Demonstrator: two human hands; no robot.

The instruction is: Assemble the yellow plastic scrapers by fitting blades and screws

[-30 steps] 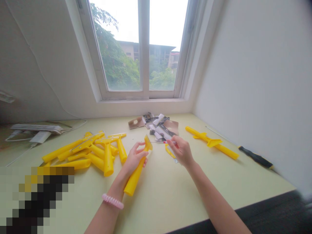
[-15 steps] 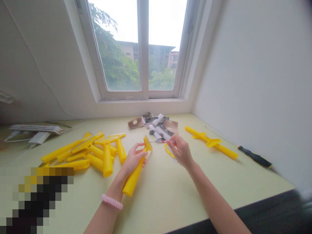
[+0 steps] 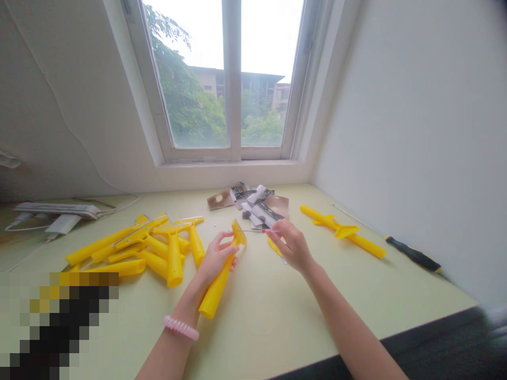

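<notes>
My left hand (image 3: 217, 257) is closed around the handle of a yellow plastic scraper (image 3: 216, 293), whose head points up and away from me. Between the fingers of my right hand (image 3: 293, 247) is a slim screwdriver (image 3: 253, 230) with a reddish handle. Its thin metal shaft runs left to the side of the scraper's head; the tip's exact contact is too small to tell. Partly hidden behind my right hand, another yellow piece (image 3: 274, 246) lies on the table. A pile of yellow scrapers (image 3: 174, 258) sits left of my left hand.
Torn cardboard packaging (image 3: 263, 203) lies at the back, below the window. To the right are yellow parts (image 3: 340, 229) and a large black-handled screwdriver (image 3: 412, 254) near the wall. A white power strip (image 3: 59, 210) with cables rests at the far left. Tiny metal bits (image 3: 215, 226) lie beyond my left hand.
Both hands keep almost the same place and grip. The fingers of my right hand have shifted slightly on the screwdriver; the scraper has barely moved.
</notes>
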